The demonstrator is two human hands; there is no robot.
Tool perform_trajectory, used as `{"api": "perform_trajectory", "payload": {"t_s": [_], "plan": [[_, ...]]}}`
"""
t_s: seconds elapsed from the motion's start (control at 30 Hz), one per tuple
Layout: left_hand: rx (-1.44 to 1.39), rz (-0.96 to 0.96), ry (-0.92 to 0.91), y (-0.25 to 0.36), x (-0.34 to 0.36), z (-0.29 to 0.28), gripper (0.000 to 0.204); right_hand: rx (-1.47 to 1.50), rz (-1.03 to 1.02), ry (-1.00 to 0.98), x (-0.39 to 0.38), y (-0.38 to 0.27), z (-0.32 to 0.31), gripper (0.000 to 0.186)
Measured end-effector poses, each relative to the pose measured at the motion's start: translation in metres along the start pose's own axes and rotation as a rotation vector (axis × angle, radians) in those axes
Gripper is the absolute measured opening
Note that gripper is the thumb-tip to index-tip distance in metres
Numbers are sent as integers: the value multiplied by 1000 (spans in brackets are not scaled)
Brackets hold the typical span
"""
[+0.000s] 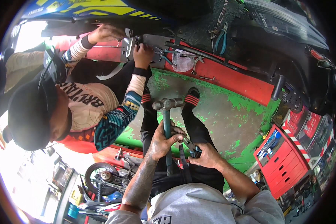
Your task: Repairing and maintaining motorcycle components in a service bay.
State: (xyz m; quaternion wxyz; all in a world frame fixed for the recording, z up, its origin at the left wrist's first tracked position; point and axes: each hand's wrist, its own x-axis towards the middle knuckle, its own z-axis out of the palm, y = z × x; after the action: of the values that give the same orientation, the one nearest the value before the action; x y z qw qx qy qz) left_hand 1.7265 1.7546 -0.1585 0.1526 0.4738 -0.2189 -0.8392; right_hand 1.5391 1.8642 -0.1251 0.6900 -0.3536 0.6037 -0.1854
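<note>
A ball-peen hammer (167, 125) stands over my lap, its metal head pointing away from me and its blue-green handle toward me. My left hand (160, 142) is closed around that handle. In my right hand (208, 156) is a pair of pliers (188, 143) with dark jaws and partly hidden blue-and-black grips. The jaws point up and left, and the fingertips of my left hand meet them. Whether something small sits between the jaws and those fingers is hidden. A dark strap (183, 164) hangs just beneath the pliers.
At the left, a person in a cap (30, 108) works with both hands on the red bench (231, 78). On it lie a clear plastic bag (183, 61) and tools. Teal-handled pliers (221, 43) hang beyond. A red tool cabinet (282, 170) stands right; a motorcycle wheel (100, 177) lower left.
</note>
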Motion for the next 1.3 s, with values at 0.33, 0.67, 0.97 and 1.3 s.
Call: {"api": "perform_trajectory", "payload": {"t_s": [0.33,0.67,0.97,1.3], "plan": [[-11,152,161,-36,4,46,42,-464,-77,268,-29,38,-16,49],[22,246,371,-32,47,54,37,-597,-5,434,5,28,-39,53],[-27,127,356,4,139,3,36,-555,97,509,71,35,-68,46],[6,-1,771,76,380,-188,16,-369,194,571,50,105,-18,39]]}}
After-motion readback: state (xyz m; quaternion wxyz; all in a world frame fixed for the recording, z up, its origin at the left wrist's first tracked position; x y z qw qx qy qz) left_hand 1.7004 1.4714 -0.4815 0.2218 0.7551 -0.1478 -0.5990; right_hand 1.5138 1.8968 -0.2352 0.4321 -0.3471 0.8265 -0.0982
